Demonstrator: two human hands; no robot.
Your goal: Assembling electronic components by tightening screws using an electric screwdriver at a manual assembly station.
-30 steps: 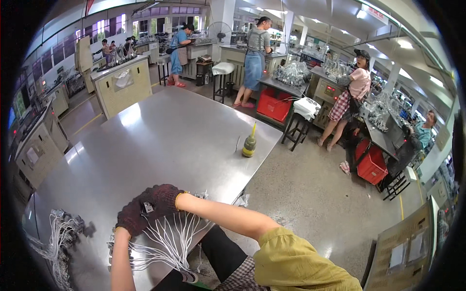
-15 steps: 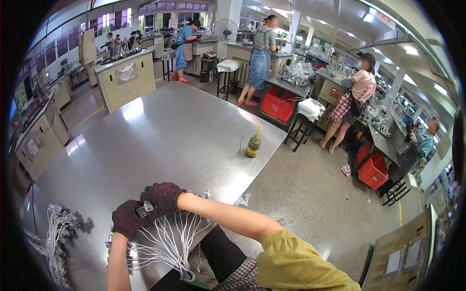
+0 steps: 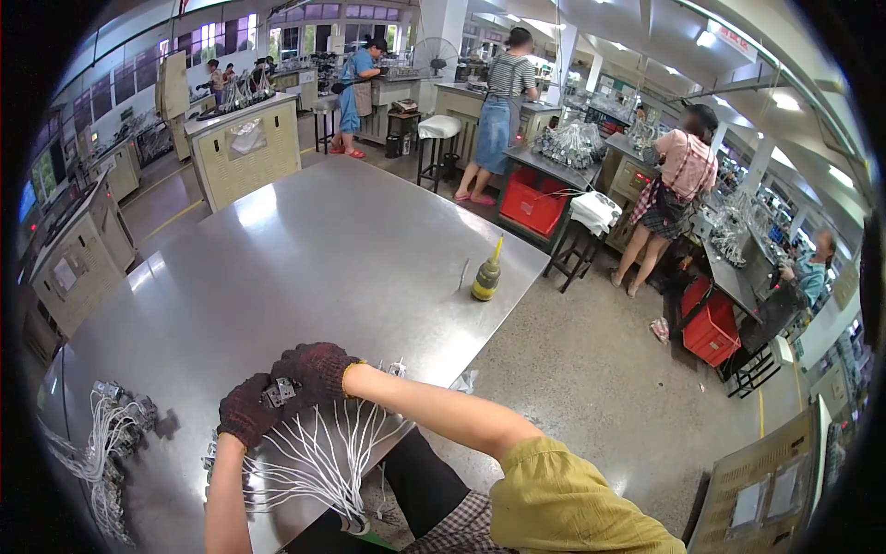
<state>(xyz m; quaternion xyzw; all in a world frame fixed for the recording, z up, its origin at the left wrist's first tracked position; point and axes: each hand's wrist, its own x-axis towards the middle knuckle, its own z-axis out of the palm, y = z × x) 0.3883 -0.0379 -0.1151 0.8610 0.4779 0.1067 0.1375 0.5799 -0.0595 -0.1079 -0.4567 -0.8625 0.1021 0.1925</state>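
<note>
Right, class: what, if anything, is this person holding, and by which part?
A small metal part, apparently by its sides, between the left grip and the right grip; the exact contact spots are hidden.

Ceiling lamps (image 3: 785, 101) and windows (image 3: 217, 36) are shining brightly, glare is whitening the metal worktop (image 3: 369, 268), and fisheye distortion is curving lines toward blackened corners.
</note>
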